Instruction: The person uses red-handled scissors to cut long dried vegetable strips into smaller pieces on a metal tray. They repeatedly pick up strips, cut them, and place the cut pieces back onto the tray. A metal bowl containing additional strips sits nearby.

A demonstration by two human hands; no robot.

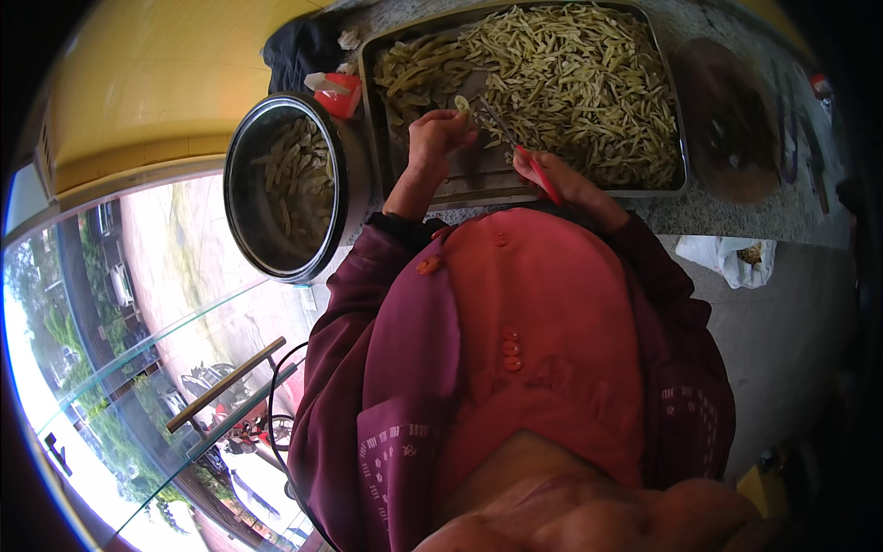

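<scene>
My left hand [439, 134] pinches a pale green vegetable piece [462, 105] between thumb and fingers. In my right hand [552, 171] is a pair of scissors with red handles [537, 169], its blades pointing up and left towards that piece. Both hands are over the near part of a large metal tray [459, 186]. A deep heap of thin greenish strips [579, 83] fills the tray's middle and right. Larger, flatter greenish pieces [421, 69] lie at its far left. Whether the blades stand apart is hard to tell.
Left of the tray stands a deep dark pot [234, 200] holding more flat pieces [300, 172]. Behind it are a red container [339, 95] and dark cloth [303, 52]. A brown round board [728, 124] lies right on the speckled counter [759, 224]. A white bag [728, 259] sits below.
</scene>
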